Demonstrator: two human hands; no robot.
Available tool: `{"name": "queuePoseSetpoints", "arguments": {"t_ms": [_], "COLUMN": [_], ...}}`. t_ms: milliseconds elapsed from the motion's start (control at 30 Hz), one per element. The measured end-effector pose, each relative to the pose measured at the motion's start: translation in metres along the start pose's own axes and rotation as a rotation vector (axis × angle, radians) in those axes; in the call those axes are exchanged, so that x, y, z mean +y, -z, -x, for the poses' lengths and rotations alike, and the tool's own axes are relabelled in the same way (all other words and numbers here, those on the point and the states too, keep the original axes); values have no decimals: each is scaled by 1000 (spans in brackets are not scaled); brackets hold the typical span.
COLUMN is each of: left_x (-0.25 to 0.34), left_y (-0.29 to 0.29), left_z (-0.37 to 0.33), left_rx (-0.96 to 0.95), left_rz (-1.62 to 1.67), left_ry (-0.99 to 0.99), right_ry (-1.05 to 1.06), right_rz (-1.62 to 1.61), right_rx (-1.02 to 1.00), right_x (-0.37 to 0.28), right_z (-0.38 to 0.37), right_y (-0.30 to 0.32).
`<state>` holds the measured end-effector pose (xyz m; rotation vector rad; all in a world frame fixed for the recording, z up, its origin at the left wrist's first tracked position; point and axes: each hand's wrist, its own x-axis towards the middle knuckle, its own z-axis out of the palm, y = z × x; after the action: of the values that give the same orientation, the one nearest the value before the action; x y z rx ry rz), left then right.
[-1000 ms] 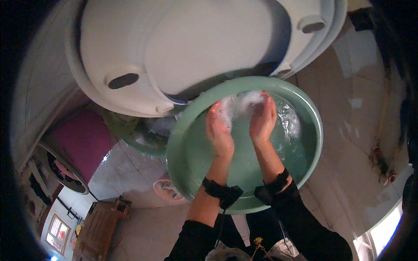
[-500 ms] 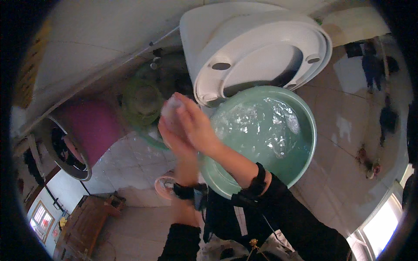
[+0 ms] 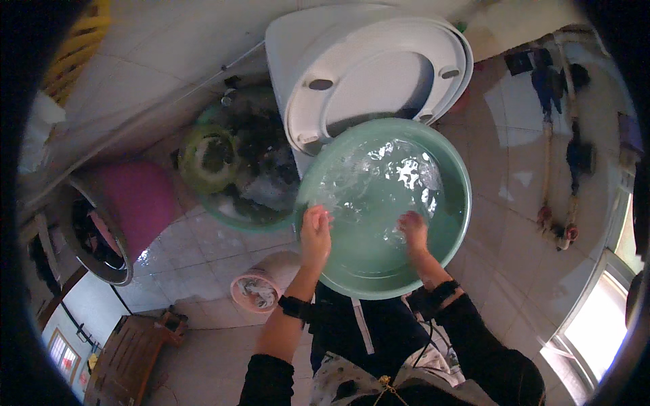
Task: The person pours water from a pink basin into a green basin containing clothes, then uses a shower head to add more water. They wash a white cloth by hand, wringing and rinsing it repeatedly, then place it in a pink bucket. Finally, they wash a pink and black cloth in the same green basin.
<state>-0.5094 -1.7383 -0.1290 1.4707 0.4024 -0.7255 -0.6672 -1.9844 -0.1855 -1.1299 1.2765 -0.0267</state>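
Note:
A round green basin point(image 3: 379, 287) holds water with bright ripples and a clear, crinkled-looking patch on its far side. My left hand point(image 3: 315, 235) is over the basin's left side, its fingers loosely bent, and I see nothing in it. Inside the basin, toward the right, my right hand point(image 3: 414, 231) reaches down at the water with its fingers apart. Its fingertips are partly hidden by splashing. Dark bands are strapped around both wrists.
A white toilet point(image 3: 379, 68) with its seat raised stands behind the basin. To the left are a second green tub point(image 3: 254, 220) with dark cloth in water, a yellow-green bowl point(image 3: 206, 159), a pink bucket point(image 3: 139, 199) and a small pink waste bin point(image 3: 235, 292). Pipes point(image 3: 547, 162) run along the right wall.
My hands were pressed together around something pale, left of the basin. Now they are apart and over the basin; the pale thing no longer shows in them.

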Motion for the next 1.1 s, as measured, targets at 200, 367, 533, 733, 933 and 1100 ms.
{"name": "queuePoseSetpoints", "arguments": {"t_ms": [200,367,533,733,933,1100], "left_x": [-47,-34,-34,-59,-57,-30], "left_y": [-24,-45,-55,-71,-82,-93], "left_z": [-7,-7,22,16,-48,-81], "left_rx": [240,308,429,599,557,460], "left_rz": [-273,-540,-606,-228,-26,357], "left_ry": [-142,-365,-466,-212,-317,-318], "right_ry": [566,927,1121,839,890,305], "right_rz": [286,526,580,248,367,-140], "right_rx": [462,105,30,220,-136,-305], "right_x": [-34,-83,-105,-109,-89,-60], "right_z": [-89,-79,-56,-92,-79,-38], "right_y": [17,-80,-91,-91,-152,-203]}}
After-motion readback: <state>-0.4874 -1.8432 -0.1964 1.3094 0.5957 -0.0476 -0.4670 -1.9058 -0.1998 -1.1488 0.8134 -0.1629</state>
